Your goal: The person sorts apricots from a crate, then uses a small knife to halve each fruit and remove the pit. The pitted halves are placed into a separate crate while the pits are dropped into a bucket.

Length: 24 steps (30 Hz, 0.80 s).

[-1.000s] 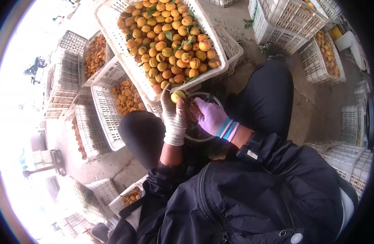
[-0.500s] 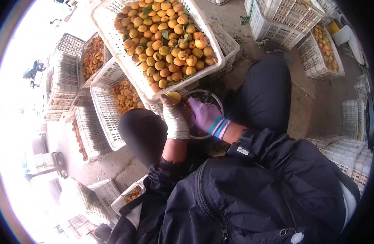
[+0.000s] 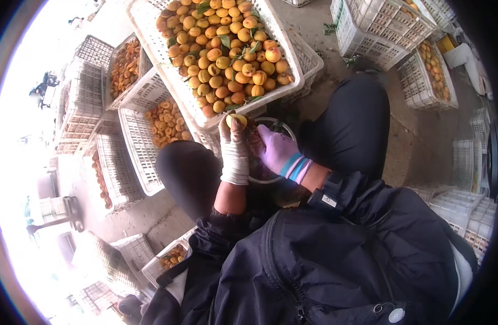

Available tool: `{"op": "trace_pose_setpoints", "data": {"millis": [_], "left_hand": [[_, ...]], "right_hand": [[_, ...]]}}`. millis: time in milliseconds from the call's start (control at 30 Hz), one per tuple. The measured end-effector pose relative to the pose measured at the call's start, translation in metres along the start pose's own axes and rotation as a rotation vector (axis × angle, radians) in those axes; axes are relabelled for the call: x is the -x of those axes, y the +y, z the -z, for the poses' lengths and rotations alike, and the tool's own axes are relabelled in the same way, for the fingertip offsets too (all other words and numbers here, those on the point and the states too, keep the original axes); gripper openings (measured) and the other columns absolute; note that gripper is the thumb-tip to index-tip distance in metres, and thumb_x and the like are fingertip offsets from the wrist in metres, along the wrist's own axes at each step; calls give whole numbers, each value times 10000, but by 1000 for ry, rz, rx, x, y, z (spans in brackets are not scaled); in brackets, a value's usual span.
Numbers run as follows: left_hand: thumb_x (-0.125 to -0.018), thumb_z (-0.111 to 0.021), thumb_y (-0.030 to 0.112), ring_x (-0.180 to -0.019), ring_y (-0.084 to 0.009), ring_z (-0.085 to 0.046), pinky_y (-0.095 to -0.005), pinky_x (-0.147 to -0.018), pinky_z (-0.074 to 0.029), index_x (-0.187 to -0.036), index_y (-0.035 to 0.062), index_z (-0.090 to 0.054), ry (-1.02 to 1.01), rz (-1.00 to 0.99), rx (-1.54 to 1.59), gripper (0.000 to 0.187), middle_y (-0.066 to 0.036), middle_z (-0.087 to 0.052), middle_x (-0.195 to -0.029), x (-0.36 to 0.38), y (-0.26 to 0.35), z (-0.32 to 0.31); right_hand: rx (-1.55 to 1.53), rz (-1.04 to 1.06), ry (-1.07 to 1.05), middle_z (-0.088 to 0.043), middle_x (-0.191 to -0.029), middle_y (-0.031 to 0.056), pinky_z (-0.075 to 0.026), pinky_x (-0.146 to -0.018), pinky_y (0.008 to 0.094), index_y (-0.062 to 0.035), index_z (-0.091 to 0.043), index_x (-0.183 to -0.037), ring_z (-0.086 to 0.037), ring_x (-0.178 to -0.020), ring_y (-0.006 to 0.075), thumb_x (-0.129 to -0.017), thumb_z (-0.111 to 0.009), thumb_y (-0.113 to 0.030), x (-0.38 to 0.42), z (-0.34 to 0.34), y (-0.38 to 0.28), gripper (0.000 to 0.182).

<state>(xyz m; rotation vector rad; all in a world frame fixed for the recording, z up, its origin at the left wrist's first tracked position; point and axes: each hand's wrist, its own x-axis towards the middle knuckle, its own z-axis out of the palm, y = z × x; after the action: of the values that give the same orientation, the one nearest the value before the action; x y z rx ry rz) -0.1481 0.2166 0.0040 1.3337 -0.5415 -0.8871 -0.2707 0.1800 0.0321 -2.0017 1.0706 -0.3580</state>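
My left hand [image 3: 234, 150], in a white glove with darkened fingertips, is closed on a yellow apricot [image 3: 236, 121] just below the near edge of a white crate. Close beside it on the right is my right hand [image 3: 276, 150] in a purple glove with a striped cuff. Its fingers are curled shut towards the left hand, and what they hold, if anything, is hidden. Under both hands stands a round bucket [image 3: 288, 130] with a pale rim, its dark contents hard to make out. Whole apricots [image 3: 222, 62] with some leaves fill the white crate [image 3: 284, 93] in front of me.
Left of my knee, a white crate [image 3: 137, 149] holds halved apricots [image 3: 166, 123]. Behind it, another crate holds more orange halves [image 3: 125, 67]. Stacked crates [image 3: 376, 32] stand at the upper right, near a crate of apricots [image 3: 433, 65]. My bent knees [image 3: 186, 173] flank the bucket.
My left hand has risen slightly with the apricot, whose cut-looking yellow face has turned so its rounder side shows. My right hand has shifted a little right. The view has tilted slightly.
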Motion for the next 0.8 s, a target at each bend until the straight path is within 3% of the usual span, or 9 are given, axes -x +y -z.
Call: {"op": "trace_pose_setpoints", "data": {"millis": [33,100,200,300,433,533,633,667,800], "left_hand": [[-979,-500,478,-887,-148,-577,-286,-807,-493,-1222,60,-471,-2,-133,-92,484,-70,-570,-1054,2,3,-3],[-993,-467,478,-883,-135,-576,-278,-802,-493,-1201,65,-492,34,-155,-110,463,-52,-575,-1030,0,-2,-1],[-980,-476,499,-872,-160,-592,-287,-809,-507,-1172,68,-527,-61,165,303,475,-57,-602,-969,0,-12,10],[-973,-472,516,-883,-188,-597,-322,-814,-516,-1172,72,-529,-58,296,660,490,-64,-617,-972,-9,-22,1],[-960,-459,555,-925,-234,-601,-380,-865,-511,-1214,65,-515,-18,277,663,554,-96,-619,-1030,-11,-20,2],[-942,-435,609,-1003,-304,-590,-458,-955,-474,-1300,57,-468,256,442,752,659,-152,-589,-1123,-9,7,-6],[-947,-449,590,-985,-303,-591,-461,-924,-490,-1282,54,-478,208,289,773,633,-137,-593,-1093,-13,5,-1],[-951,-467,568,-931,-279,-594,-430,-864,-515,-1232,46,-503,164,113,604,593,-110,-597,-1029,-11,2,1],[-958,-477,545,-867,-248,-591,-387,-803,-525,-1168,41,-525,160,26,557,549,-88,-594,-960,-13,-4,6]], "right_hand": [[-9,-1,-3,-651,-884,244,-507,-738,516,-42,-507,-1025,-625,-870,438,-868,-546,-136,-1,0,0,187],[-7,34,8,-649,-896,245,-504,-739,518,-41,-502,-1028,-623,-878,437,-863,-549,-134,-1,-1,-1,195],[-27,89,33,-644,-920,246,-499,-745,521,-39,-493,-1030,-621,-894,433,-852,-554,-130,-10,-21,16,209],[33,94,31,-643,-945,245,-497,-757,520,-35,-488,-1022,-624,-903,424,-845,-557,-133,-13,-22,16,214],[97,105,12,-648,-941,233,-503,-754,513,-38,-491,-1009,-631,-895,414,-849,-560,-162,-14,-22,14,213],[101,124,-22,-653,-919,222,-506,-738,509,-47,-496,-1002,-632,-881,415,-857,-564,-185,-3,-14,12,212],[60,134,-3,-661,-890,198,-507,-710,499,-66,-520,-998,-630,-856,417,-865,-572,-200,4,-3,7,196],[20,151,9,-662,-895,191,-507,-707,494,-70,-536,-987,-629,-855,414,-869,-582,-214,5,1,9,192],[-53,146,13,-672,-897,159,-511,-695,468,-70,-576,-954,-639,-839,392,-873,-637,-294,8,13,2,246]]}}
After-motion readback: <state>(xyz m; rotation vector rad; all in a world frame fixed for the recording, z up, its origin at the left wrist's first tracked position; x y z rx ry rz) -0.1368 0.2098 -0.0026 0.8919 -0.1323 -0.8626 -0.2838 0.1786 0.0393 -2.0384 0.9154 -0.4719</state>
